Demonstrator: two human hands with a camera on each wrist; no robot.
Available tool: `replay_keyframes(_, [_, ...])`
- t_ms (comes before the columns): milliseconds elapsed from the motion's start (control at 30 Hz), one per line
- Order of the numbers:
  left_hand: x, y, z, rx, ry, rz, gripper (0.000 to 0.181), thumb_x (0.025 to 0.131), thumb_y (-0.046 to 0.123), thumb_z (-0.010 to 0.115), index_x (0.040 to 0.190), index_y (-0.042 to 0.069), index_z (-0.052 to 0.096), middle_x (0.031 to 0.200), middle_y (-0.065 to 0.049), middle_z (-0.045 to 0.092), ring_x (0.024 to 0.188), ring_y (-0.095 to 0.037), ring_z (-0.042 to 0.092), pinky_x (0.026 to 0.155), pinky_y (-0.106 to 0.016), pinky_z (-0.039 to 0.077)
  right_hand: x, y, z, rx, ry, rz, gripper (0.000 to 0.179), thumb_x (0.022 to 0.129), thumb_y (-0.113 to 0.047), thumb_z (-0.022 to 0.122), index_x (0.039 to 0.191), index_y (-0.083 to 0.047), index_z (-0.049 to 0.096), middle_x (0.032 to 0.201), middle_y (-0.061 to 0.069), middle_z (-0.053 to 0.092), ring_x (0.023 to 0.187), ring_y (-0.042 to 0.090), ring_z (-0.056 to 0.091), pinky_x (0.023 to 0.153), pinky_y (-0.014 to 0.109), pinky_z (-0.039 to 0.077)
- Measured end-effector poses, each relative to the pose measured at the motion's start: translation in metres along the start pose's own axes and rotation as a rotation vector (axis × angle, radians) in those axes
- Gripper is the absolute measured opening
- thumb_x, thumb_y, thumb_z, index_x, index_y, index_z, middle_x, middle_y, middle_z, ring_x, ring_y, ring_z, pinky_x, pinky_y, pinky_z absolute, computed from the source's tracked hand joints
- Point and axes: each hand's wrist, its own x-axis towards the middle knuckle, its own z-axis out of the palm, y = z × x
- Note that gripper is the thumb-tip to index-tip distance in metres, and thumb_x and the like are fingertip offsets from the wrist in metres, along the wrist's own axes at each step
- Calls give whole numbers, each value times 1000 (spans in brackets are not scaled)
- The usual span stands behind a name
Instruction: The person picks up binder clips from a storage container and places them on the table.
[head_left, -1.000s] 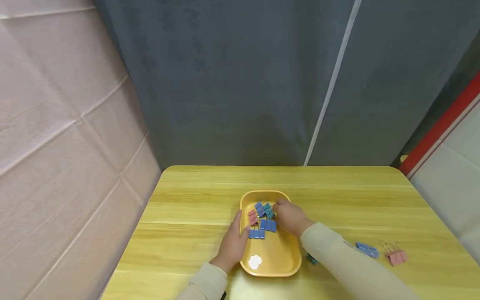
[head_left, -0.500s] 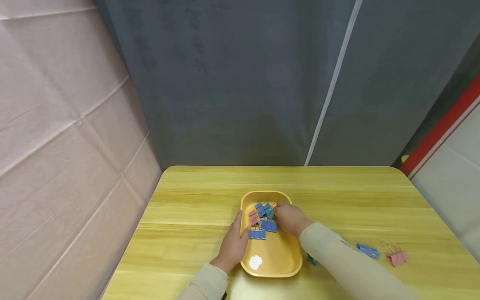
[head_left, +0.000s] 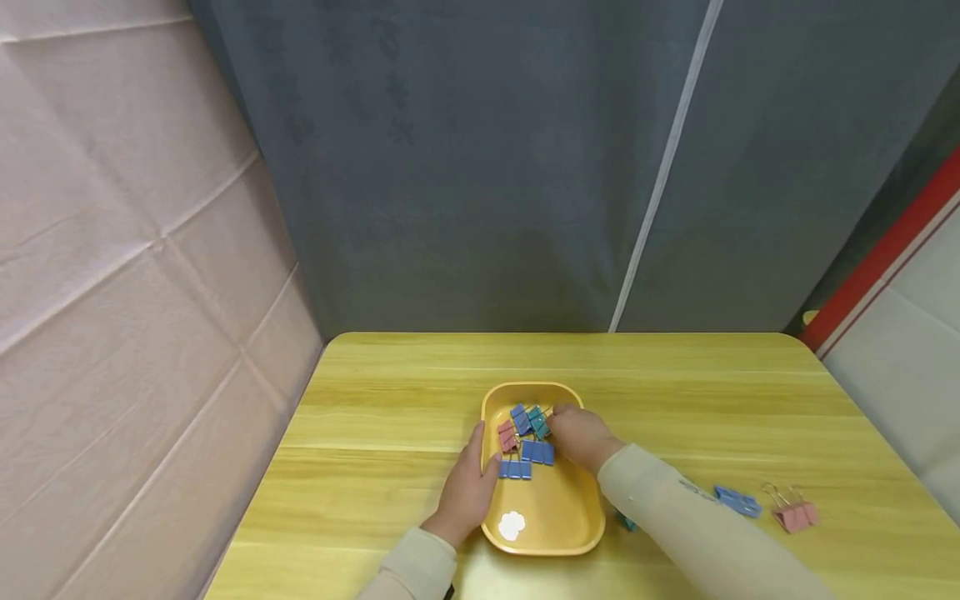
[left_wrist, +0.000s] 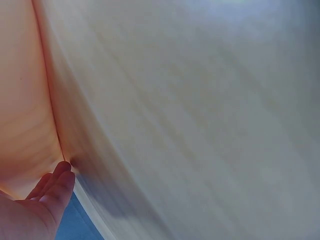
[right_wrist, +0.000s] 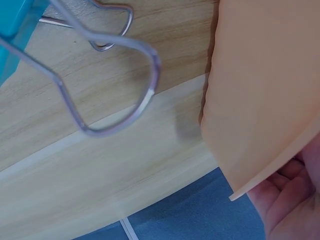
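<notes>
A yellow tray (head_left: pixel 543 533) stands on the table with several binder clips inside: a pink clip (head_left: pixel 507 436), a teal clip (head_left: pixel 538 422) and blue ones such as this blue clip (head_left: pixel 537 452). My left hand (head_left: pixel 467 483) grips the tray's left side, thumb over the rim and fingers along the outer wall. Over the right rim reaches my right hand (head_left: pixel 581 435), its fingertips inside beside the teal clip. I cannot tell whether they pinch a clip. In the right wrist view the tray wall partly hides its bent fingers (right_wrist: pixel 287 195).
Right of the tray, a light blue binder clip (head_left: pixel 738 502) and a pink binder clip (head_left: pixel 795 515) lie on the wooden table (head_left: pixel 375 433). Another teal clip (head_left: pixel 626 520) is partly covered by the right sleeve. A dark curtain (head_left: pixel 465 167) hangs behind the table's far edge.
</notes>
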Motion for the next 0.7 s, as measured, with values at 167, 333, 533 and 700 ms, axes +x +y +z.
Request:
replay_keyframes(167, [0, 0, 0, -6, -1, 0, 62, 102, 32, 44, 154, 9, 21, 154, -17, 32, 138, -39, 34, 114, -53, 27, 0, -1, -2, -12, -1, 3, 5, 90, -2, 64, 91, 0, 69, 92, 14, 64, 82, 27, 64, 70, 37, 59])
replay_keyframes(333, [0, 1, -1, -12, -6, 2, 62, 102, 32, 44, 154, 9, 20, 154, -17, 31, 138, -39, 33, 114, -53, 27, 0, -1, -5, -20, 0, 9, 5, 89, -2, 65, 89, -1, 69, 87, 12, 62, 78, 24, 63, 67, 36, 59])
replay_keyframes(533, [-1, 0, -1, -9, -11, 2, 62, 103, 33, 44, 155, 10, 20, 154, -17, 31, 138, -39, 33, 114, -53, 27, 0, -3, -11, -12, -18, 10, 5, 84, -1, 71, 89, -2, 70, 92, 12, 64, 77, 23, 63, 67, 35, 59])
replay_keyframes(700, [-2, 1, -2, -14, -13, 6, 62, 103, 32, 44, 155, 9, 19, 154, -18, 31, 138, -39, 32, 115, -53, 26, -1, -5, -14, -5, -44, 26, 9, 83, 3, 70, 90, -3, 70, 98, 14, 65, 82, 25, 64, 72, 36, 59])
